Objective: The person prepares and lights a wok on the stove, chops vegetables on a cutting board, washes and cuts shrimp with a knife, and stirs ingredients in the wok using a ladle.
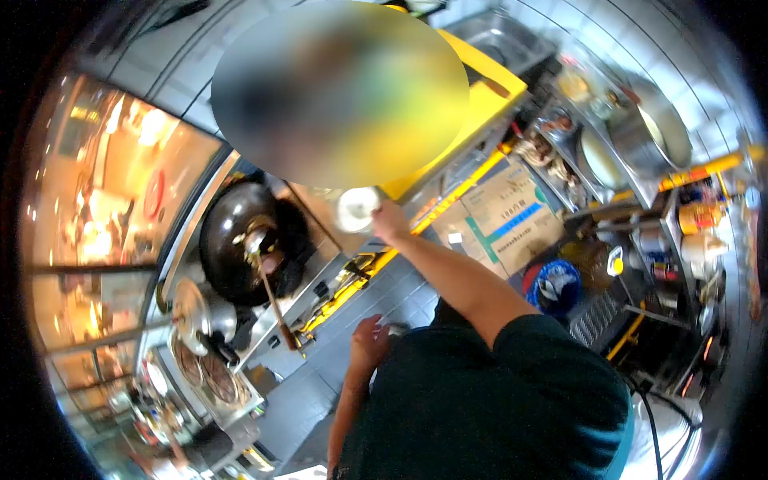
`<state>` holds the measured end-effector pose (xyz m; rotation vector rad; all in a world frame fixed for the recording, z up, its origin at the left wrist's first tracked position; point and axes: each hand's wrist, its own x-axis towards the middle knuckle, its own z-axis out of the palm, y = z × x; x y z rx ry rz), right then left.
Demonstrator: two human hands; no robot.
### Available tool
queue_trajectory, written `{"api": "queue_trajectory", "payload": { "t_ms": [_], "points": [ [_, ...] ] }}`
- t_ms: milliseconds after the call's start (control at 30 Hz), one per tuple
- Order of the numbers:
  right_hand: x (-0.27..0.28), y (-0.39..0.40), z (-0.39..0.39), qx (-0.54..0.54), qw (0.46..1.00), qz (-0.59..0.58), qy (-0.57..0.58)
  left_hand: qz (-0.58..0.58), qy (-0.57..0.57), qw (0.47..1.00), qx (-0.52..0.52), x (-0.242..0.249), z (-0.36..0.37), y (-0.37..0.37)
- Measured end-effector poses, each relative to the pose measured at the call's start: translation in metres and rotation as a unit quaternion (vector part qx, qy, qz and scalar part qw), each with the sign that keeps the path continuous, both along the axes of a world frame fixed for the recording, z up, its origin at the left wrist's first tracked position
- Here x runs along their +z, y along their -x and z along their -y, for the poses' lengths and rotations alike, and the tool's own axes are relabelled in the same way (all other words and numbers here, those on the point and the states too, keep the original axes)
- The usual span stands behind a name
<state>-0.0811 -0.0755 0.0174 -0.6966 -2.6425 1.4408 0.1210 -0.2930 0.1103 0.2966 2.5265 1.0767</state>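
Observation:
My right hand (390,223) reaches forward and grips the edge of a small white bowl (357,210) beside the yellow-topped counter (486,100). What the bowl holds is too blurred to make out. My left hand (369,342) hangs low in front of my body, fingers loosely bent and apart, with nothing visible in it. Left of both hands, a black wok (226,220) sits on the stove. A ladle (274,308) rests in the wok, its wooden handle sticking out over the stove's front edge, and bits of food lie around its bowl.
A lidded pot (194,308) stands near the wok. Cardboard (512,216) lies past the counter, near a blue-rimmed bin (558,286). Shelves on the right carry a large steel pot (652,136). A sink (500,40) is at the back. A blurred oval hides part of the counter.

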Motion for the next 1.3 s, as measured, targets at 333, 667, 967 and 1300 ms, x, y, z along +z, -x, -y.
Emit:
{"api": "queue_trajectory", "payload": {
  "t_ms": [333, 667, 967, 1300],
  "points": [
    [0.014, -0.076, -0.032, -0.001, 0.995, 0.004, 0.102, 0.179, 0.172, 0.963, -0.108, -0.009, 0.003, 0.034],
    [-0.054, -0.268, -0.138, -0.266, 0.96, 0.063, 0.053, 0.076, 0.212, 0.875, -0.428, -0.05, -0.095, 0.067],
    [-0.157, -0.308, -0.263, -0.409, 0.909, 0.066, 0.045, -0.175, 0.303, 0.801, -0.485, -0.162, -0.356, 0.151],
    [-0.238, -0.245, -0.405, -0.344, 0.936, 0.057, 0.056, -0.273, 0.385, 0.812, -0.343, -0.396, -0.584, 0.373]
  ]
}}
